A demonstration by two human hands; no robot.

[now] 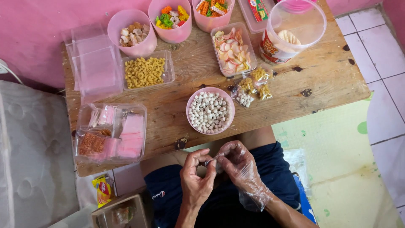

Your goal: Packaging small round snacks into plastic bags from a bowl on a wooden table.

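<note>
Three filled packets (252,88) lay done near the table's (320,80) far right edge, while your bare left hand (195,177) and gloved right hand (240,166) pinched one small clear bag (213,162) below its near edge, bowl of white balls (210,112) still full.
</note>
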